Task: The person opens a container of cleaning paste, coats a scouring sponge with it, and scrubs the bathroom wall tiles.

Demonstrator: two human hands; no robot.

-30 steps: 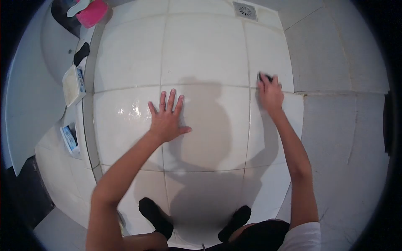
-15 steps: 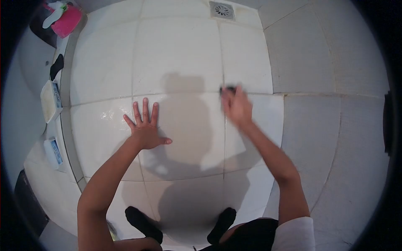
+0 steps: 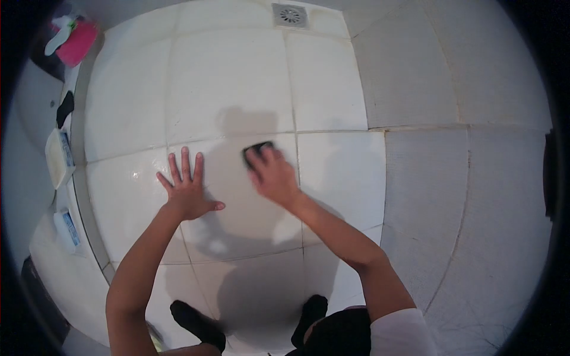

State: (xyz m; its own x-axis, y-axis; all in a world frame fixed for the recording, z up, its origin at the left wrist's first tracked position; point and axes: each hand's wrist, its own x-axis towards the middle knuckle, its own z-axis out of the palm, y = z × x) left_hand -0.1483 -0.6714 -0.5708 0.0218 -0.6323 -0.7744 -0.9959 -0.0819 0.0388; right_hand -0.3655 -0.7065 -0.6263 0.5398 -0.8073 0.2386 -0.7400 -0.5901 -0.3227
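Observation:
My left hand point(image 3: 188, 193) lies flat on the white tiled floor point(image 3: 231, 77), its fingers spread and nothing under them that I can see. Over to the right, my right hand point(image 3: 274, 178) is closed on a black scrub pad point(image 3: 257, 153) pressed against a tile. The hand covers much of the pad, and slight blur hides its exact shape. Wet shine shows on the floor left of my left hand. My feet in black socks point(image 3: 195, 323) are at the bottom of the view.
A metal floor drain point(image 3: 290, 16) sits at the far end. Along the left ledge are a pink container point(image 3: 78, 44), a black item point(image 3: 65, 109), a white tub point(image 3: 59, 159) and a white-and-blue container point(image 3: 67, 230). Grey tiled wall point(image 3: 427, 196) rises on the right.
My right hand has moved left with the scrub pad, from the right-hand grout line onto the middle tile. The whole view has shifted slightly; my left hand stays planted.

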